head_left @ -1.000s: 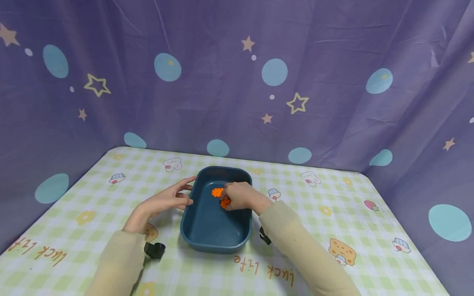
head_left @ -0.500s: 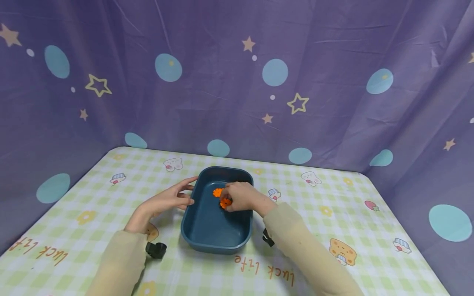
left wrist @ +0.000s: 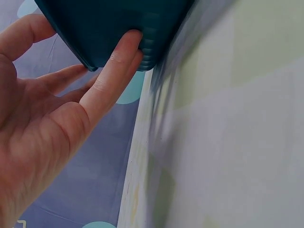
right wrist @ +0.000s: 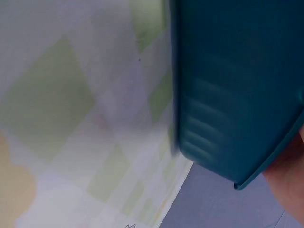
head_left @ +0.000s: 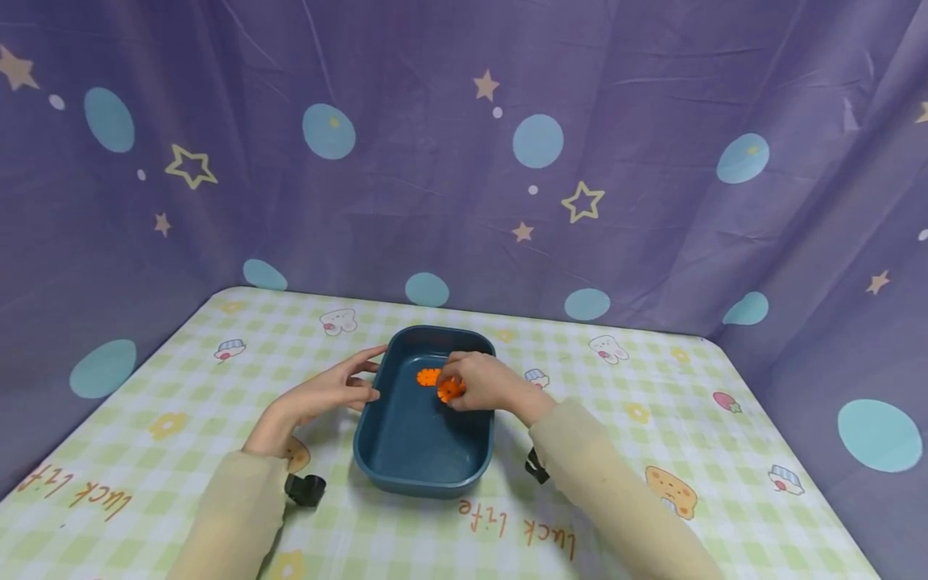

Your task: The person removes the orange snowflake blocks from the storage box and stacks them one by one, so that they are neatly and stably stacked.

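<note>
In the head view a dark blue rectangular bin stands on the table. Inside, toward its far end, lies an orange snowflake building piece, flat and notched round its edge. My right hand reaches over the bin's right rim and pinches a second orange snowflake piece between thumb and fingers. On the other side, my left hand rests its extended fingers against the bin's outer left wall. The right wrist view shows the bin's outer wall, with most of that hand hidden behind it.
A checked cloth with printed cartoon figures covers the table. Behind it and at both sides hangs a purple curtain with stars and dots. Black camera mounts sit at both wrists.
My right hand has lifted slightly and moved a little right with the pinched orange snowflake piece. The left hand and the bin stay almost where they were.
</note>
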Demonstrator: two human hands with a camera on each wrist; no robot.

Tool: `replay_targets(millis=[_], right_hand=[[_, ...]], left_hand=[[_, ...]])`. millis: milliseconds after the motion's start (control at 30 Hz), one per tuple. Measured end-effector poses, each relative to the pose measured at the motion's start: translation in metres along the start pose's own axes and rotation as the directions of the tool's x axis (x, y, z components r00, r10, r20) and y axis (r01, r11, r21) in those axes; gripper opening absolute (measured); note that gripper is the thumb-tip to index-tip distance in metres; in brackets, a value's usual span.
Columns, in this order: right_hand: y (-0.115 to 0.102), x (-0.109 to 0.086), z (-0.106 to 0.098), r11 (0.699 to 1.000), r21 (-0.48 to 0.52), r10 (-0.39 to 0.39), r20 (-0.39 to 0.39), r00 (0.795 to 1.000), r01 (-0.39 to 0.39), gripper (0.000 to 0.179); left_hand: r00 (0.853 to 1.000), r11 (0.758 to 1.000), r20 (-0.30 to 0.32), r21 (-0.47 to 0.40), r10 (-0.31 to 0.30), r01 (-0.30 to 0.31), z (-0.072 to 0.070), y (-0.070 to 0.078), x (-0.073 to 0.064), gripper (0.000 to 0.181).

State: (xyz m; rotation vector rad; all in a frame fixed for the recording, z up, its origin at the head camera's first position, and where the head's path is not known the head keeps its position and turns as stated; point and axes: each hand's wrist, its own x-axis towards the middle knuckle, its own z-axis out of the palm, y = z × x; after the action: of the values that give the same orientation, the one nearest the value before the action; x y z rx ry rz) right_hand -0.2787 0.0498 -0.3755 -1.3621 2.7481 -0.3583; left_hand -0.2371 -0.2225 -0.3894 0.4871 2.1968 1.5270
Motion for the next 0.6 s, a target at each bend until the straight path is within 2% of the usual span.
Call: replay_targets(millis=[333, 600], right_hand=[[0.002, -0.013, -0.005, 0.999, 0.02, -0.047, -0.061, 0.997, 0.048, 0.026], [0.007, -0.025, -0.011, 0.999, 0.025, -0.026, -0.084, 0.996, 0.028, 0.03]], left_hand=[[1.0, 1.0, 0.003, -0.006, -0.002, 0.002, 0.0, -0.001, 0.0, 0.075], [1.0, 1.0, -0.002, 0.008, -0.002, 0.002, 0.0, 0.0, 0.0, 0.074]])
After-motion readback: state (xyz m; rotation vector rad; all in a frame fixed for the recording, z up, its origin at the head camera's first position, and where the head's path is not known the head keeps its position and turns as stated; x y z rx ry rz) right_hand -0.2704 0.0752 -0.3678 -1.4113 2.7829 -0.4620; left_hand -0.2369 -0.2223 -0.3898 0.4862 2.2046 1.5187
